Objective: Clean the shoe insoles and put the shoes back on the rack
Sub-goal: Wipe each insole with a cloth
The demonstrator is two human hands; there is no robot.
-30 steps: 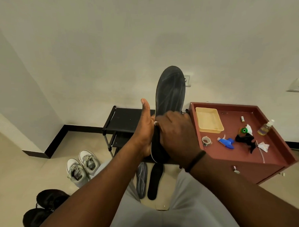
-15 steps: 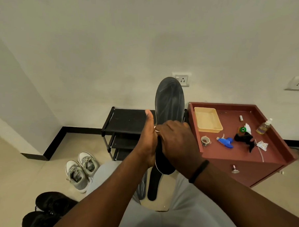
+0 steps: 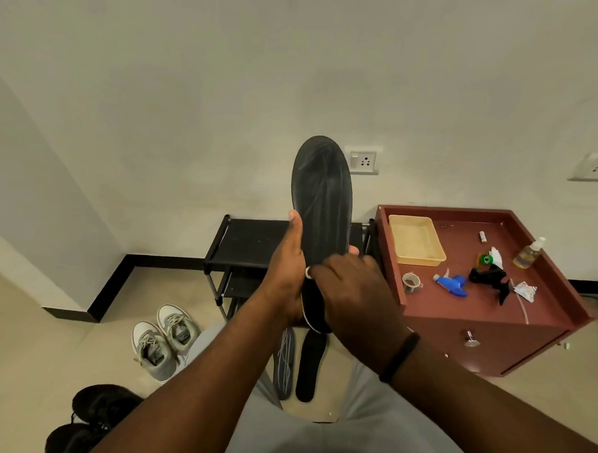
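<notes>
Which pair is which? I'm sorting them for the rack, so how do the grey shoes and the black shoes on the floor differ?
The grey shoes are light grey with white soles and pale laces; the black shoes are dark all over. The grey shoes lie nearer the shoe rack; the black shoes lie nearer the person, at the frame's lower left, partly hidden by the left forearm. Both pairs stand side by side on the floor, off the rack.

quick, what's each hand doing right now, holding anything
Left hand: holds the black insole upright.
Right hand: lies over the insole's lower part; its grip cannot be told.
</notes>
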